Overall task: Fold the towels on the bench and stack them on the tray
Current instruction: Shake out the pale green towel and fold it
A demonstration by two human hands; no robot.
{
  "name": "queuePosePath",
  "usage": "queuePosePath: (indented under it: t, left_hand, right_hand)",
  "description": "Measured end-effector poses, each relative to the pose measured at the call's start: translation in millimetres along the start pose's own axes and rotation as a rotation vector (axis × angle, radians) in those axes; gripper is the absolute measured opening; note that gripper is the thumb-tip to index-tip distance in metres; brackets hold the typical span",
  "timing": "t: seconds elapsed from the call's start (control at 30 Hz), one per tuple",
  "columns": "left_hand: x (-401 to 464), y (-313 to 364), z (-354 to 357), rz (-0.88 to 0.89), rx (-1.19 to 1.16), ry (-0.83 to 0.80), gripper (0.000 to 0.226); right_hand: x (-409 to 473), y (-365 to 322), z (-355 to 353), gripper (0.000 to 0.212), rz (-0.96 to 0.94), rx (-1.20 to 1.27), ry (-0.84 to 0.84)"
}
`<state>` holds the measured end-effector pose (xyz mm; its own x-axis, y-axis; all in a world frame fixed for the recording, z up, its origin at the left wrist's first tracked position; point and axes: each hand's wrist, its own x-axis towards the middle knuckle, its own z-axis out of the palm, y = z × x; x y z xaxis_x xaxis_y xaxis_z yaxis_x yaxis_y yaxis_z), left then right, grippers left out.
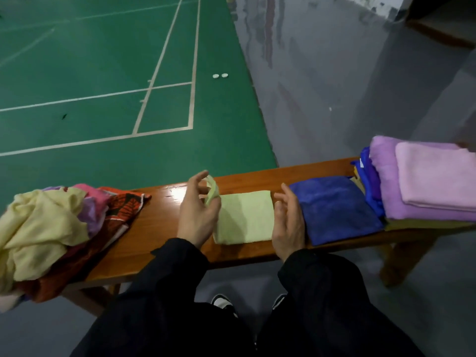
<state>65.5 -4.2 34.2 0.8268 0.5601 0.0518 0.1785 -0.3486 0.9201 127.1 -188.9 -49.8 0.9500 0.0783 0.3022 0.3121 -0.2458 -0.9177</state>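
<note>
- The pale green rectangular cloth towel [244,217] lies flat mid-way along the glossy brown wooden bench [159,215], between both hands, partly folded.
- Left hand [198,210]: thumb and fingers pinch the towel's far-left corner, lifted and curled off the bench.
- Right hand [288,222]: fingers spread and loose, gripping nothing, at the towel's right edge; contact cannot be confirmed.
- Orientation: the long axis appears to run near-to-far across the bench; the margin is slight.
- Judged step: the next fold. To do it well, carry the pinched corner over to the opposite edge, match edges squarely, pin with the right hand, then smooth out.
- Beside the right hand, a folded dark blue towel [334,210]; further right, a stack of folded purple and pink towels [425,181]. No tray can be made out there.
- Left end: a loose heap of unfolded yellow, pink and orange cloths [51,228] awaits.
</note>
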Motion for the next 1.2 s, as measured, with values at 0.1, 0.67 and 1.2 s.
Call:
queuePosePath:
  t: [0.1,0.67,1.2]
  left_hand:
    - [-7,5,42,0.074,0.153,-0.106,0.056]
    - [-16,-11,58,-0.279,0.138,-0.018,0.065]
    - [-14,131,157,-0.153,-0.697,-0.356,0.048]
  right_hand:
    - [2,2,-2,0.060,0.037,0.044,0.031]
    - [6,16,11,0.039,-0.074,-0.454,-0.250]
    - [38,-100,-144,0.033,-0.056,0.240,0.508]
